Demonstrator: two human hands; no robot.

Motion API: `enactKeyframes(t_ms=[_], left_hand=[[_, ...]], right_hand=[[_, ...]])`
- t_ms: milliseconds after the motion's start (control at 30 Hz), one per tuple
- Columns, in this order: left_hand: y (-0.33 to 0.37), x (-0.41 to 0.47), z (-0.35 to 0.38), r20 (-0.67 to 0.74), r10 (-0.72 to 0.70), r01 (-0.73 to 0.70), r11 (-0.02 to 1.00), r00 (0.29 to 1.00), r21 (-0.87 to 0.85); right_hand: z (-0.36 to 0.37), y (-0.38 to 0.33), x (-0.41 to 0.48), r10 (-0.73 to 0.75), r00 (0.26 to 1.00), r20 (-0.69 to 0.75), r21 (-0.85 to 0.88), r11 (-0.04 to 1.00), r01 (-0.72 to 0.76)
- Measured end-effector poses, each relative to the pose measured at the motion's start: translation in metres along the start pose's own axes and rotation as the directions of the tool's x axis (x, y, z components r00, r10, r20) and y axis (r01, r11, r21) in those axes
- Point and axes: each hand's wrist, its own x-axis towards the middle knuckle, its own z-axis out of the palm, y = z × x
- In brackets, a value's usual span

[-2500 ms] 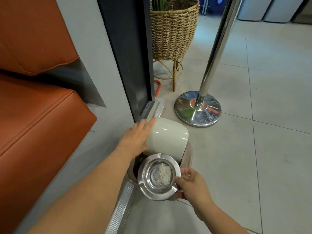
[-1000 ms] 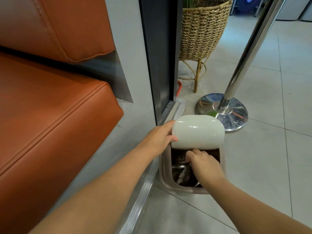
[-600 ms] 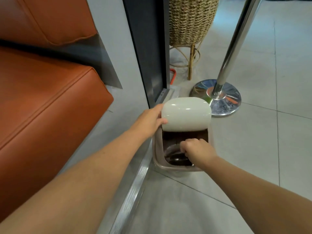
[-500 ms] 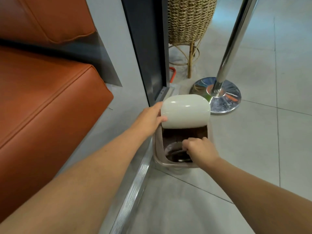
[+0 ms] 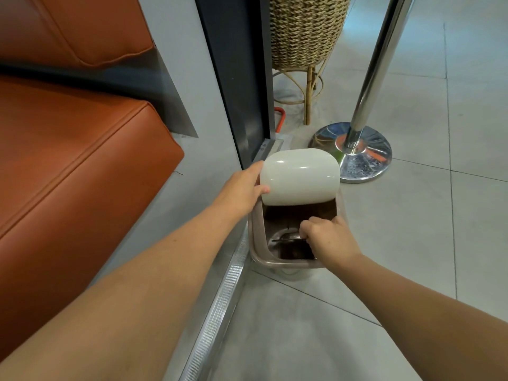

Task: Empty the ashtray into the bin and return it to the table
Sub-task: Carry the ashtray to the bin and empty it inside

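An orange sofa fills the space left of the left hand. Beyond both hands stand a chrome post base and a wicker planter. The bin sits below the hands; the left hand grips its cream lid, tilted up. The right hand, inside the opening, clasps the ashtray, tipped steeply.
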Motion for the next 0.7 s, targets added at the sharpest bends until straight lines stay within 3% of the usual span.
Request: enactKeyframes(t_ms=[67,200,300,700], left_hand=[[0.0,0.001,0.0,0.005,-0.003,0.003,1.0,1.0,0.004],[0.001,0.002,0.0,0.009,-0.014,0.014,1.0,1.0,0.006],[0.002,0.0,0.0,0.009,-0.024,0.024,1.0,1.0,0.007],[0.006,-0.004,0.001,-0.014,-0.052,0.052,0.999,0.999,-0.008]], right_hand=[[0.003,-0.001,0.0,-0.044,0.997,0.064,0.0,0.999,0.044],[0.002,0.0,-0.002,-0.015,1.0,0.016,0.029,0.999,0.015],[0.0,-0.002,-0.003,-0.035,0.996,0.079,0.043,0.999,0.032],[-0.01,-0.005,-0.004,0.033,0.999,0.042,0.125,0.991,-0.038]])
